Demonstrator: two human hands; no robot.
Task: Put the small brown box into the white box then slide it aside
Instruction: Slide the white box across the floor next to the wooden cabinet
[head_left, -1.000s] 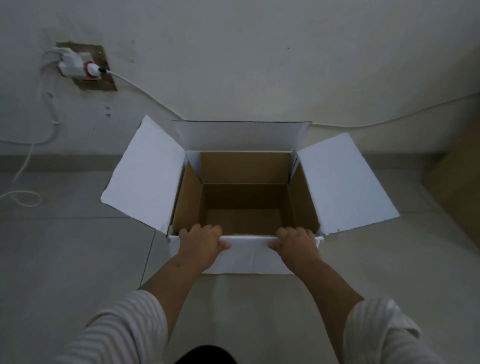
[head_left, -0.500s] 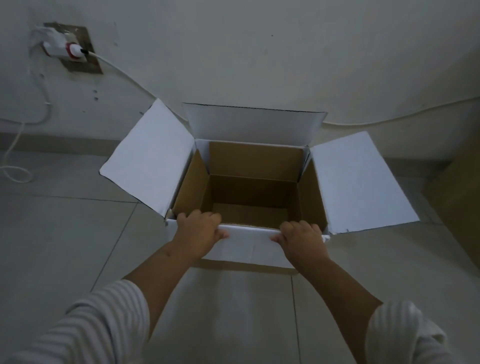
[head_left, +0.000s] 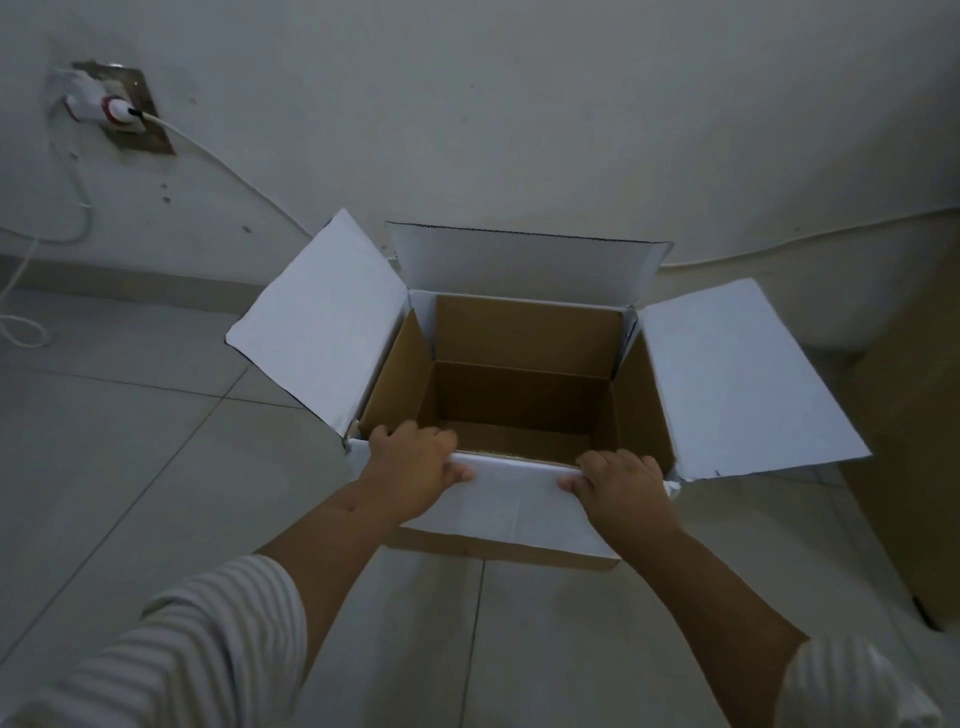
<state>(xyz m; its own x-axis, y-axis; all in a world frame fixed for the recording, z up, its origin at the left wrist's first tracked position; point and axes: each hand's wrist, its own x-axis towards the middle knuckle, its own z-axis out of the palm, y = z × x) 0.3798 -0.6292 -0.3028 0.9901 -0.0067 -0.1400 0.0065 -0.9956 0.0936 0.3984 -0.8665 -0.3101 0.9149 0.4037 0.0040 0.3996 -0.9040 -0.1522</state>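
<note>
Hands (head_left: 415, 470) (head_left: 621, 491) on white box (head_left: 519, 506) rim

Grey tiled floor (head_left: 130, 467) with dark grout lines, meeting a pale wall (head_left: 519, 104) along a grey skirting strip. Far left on the wall: brown socket plate (head_left: 136, 111) with a white plug (head_left: 96, 98), red ring at its tip, white cable (head_left: 218, 161) running right and down. Brown cardboard surface (head_left: 914, 441) at the right edge, cropped.
</note>
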